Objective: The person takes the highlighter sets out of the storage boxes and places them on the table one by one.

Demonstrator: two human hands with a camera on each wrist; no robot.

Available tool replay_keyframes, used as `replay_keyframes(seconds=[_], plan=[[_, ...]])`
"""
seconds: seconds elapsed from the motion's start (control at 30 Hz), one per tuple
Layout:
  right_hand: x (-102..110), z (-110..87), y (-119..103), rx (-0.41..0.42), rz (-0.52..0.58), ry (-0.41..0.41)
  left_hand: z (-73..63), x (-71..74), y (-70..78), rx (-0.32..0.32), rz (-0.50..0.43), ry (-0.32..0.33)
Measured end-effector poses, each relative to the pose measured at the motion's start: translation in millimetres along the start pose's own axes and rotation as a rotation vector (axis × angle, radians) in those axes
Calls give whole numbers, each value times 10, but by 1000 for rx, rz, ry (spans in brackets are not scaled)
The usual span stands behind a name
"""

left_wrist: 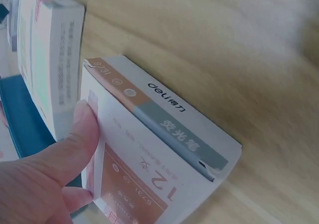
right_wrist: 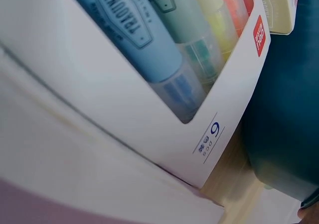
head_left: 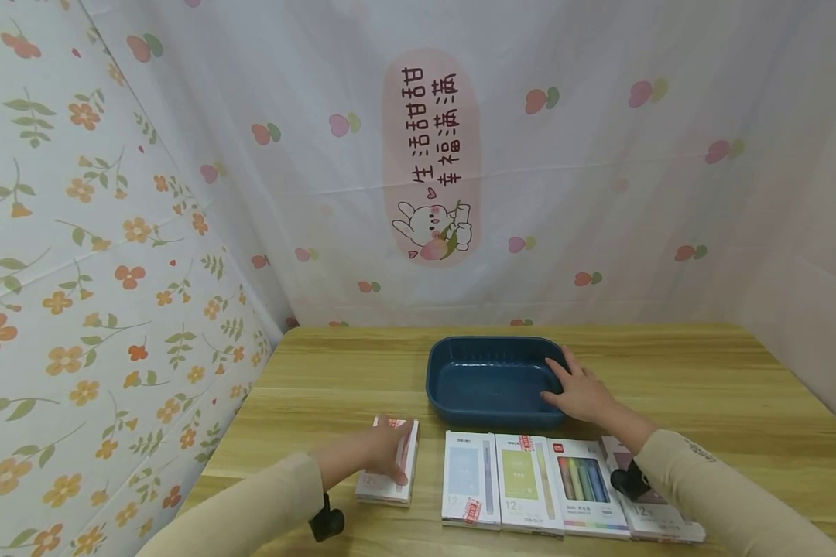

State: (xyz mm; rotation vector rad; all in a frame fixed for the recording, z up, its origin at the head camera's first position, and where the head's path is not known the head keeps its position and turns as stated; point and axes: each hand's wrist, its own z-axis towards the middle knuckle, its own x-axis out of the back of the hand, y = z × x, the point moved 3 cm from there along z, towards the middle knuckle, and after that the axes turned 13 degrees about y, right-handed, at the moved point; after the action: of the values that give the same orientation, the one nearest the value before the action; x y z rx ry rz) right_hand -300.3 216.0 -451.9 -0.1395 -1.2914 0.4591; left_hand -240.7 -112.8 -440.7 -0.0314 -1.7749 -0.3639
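At the left, my left hand (head_left: 383, 452) grips a white highlighter box (head_left: 383, 489), thumb on one side and fingers on the other. In the left wrist view the end of this highlighter box (left_wrist: 174, 119) carries brown and grey bands, and my thumb presses along its edge. My right hand (head_left: 585, 394) holds the right rim of a dark blue plastic basin (head_left: 495, 418), with the thumb and a finger reaching over its inner side. Bare floor shows inside the basin. Its outer wall (right_wrist: 289, 109) fills the right side of the right wrist view.
Several white pen boxes stand in a row before the basin: one with a blue panel (head_left: 467, 472), one with yellow-green (head_left: 522, 483), a windowed one with coloured pens (head_left: 585, 483), and another (head_left: 662, 522) partly behind my right sleeve. A patterned curtain (head_left: 564, 193) hangs behind the table.
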Motion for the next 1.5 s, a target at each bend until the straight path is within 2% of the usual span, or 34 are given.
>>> replay_keyframes(seconds=[0.2, 0.4, 0.6, 0.9, 1.0, 1.27, 1.5], plan=[[9, 9, -13, 10, 6, -6, -50, -22, 101, -10, 15, 19], [-6, 9, -14, 10, 2, 12, -64, -47, 185, 15, 41, 23], [-14, 12, -5, 10, 0, 8, -86, -55, 261, -3, 49, 46], [-1, 14, 21, 9, 0, 23, -30, -88, 379, -30, 87, 54], [-5, 14, 33, 5, 5, 16, -16, -95, 413, -20, 88, 54], [8, 18, 59, -5, 80, 5, -27, -86, 456, 5, 67, 55], [160, 36, 49, -8, 153, -11, -29, -72, 470, 24, 60, 43]])
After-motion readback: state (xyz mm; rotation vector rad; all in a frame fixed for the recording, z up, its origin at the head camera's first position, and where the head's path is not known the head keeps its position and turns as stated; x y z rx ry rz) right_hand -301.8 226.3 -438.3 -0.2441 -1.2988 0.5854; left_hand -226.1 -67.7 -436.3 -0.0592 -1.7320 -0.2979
